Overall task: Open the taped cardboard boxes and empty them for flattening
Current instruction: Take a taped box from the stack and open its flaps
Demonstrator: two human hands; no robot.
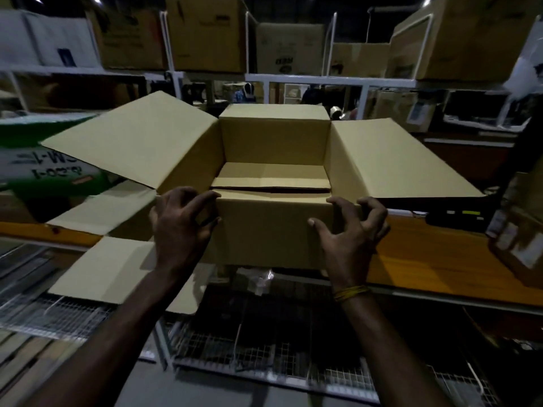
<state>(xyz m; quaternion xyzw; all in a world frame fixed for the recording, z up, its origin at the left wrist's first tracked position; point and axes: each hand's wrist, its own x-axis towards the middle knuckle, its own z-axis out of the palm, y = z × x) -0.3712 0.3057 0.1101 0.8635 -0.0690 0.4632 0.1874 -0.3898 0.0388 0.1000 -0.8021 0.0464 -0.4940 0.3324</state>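
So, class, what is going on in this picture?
A person is handling an open cardboard box on a wooden bench in a storeroom. The left hand grips the near left corner and the right hand grips the near right corner. The top flaps are folded out, and nothing shows inside but its bottom flaps. More boxes fill the shelves behind.

An orange-topped wooden workbench [426, 259] is running across the middle of the frame, from the left edge to the right. An open cardboard box [273, 230] is standing on it at centre, with all four top flaps folded outward. A flat piece of cardboard [97, 274] is lying at lower left, overhanging the near edge. A black device [458, 215] is sitting on the bench at right, just behind the box's right flap.
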